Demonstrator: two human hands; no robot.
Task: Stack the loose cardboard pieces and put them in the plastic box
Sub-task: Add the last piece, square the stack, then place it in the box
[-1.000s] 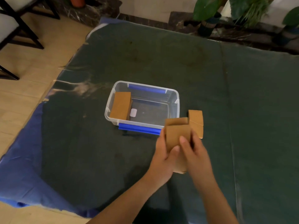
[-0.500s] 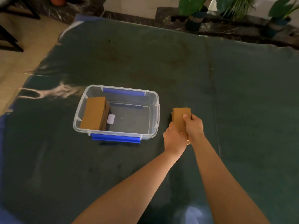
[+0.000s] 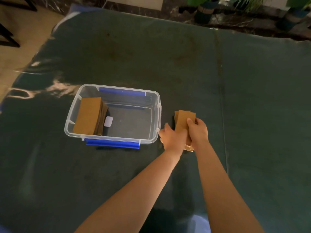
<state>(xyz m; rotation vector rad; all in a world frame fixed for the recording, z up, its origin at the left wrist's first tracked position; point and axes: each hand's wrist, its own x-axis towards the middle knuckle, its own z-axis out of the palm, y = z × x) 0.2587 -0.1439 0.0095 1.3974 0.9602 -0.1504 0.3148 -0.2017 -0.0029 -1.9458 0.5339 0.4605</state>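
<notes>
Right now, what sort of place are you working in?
Probably a home or patio floor: a dark mat spread over tiled floor, potted plants along the far edge, chair legs at left.

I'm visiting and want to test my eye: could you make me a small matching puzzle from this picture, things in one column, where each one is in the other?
Things:
1. plastic box
2. cardboard stack in the box
3. cardboard pieces in the hands
4. white label

Places:
A. on the box floor, beside the stack
B. on the green mat, left of the hands
C. at the box's left end
D. outside the box, to its right

Pairs: 1-B, 2-C, 3-D, 4-A
</notes>
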